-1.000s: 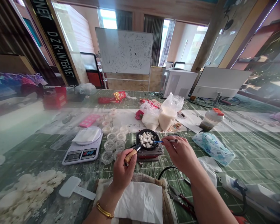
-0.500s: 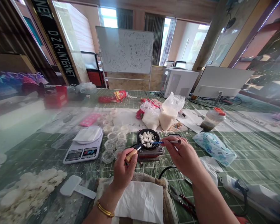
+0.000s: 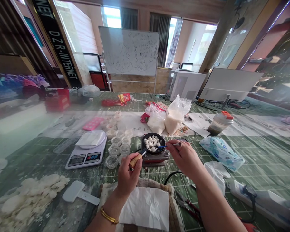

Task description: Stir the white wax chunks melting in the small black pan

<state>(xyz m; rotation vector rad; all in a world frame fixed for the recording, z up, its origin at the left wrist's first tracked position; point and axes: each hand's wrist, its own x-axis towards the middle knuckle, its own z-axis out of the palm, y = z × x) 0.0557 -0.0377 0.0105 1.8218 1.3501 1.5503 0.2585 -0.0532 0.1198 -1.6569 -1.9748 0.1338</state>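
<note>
A small black pan [image 3: 145, 151] holding white chunks [image 3: 152, 143] rests on a small burner [image 3: 157, 158]. The fingers of my left hand [image 3: 128, 172] are wrapped round its wooden handle [image 3: 135, 160]. My right hand [image 3: 182, 154] pinches a thin blue stick [image 3: 162, 146], whose tip is at the right side of the pan, by the chunks. Left of the pan stand several clear cups [image 3: 114, 149]. Below my hands, a white tissue [image 3: 145, 206] lies on a brown-edged cloth [image 3: 175, 206].
A white scale [image 3: 87, 154] and a white scraper [image 3: 79, 193] lie left, near white flakes [image 3: 31, 196]. Bags of white grains [image 3: 175, 117] stand behind the pan. To the right are a shaker bottle [image 3: 221, 123], a wipes pack [image 3: 222, 153], scissors [image 3: 188, 206] and a power strip [image 3: 244, 193].
My right hand has shifted slightly, and the stick's tip has moved a little to the right in the pan. My left hand has stayed on the handle.
</note>
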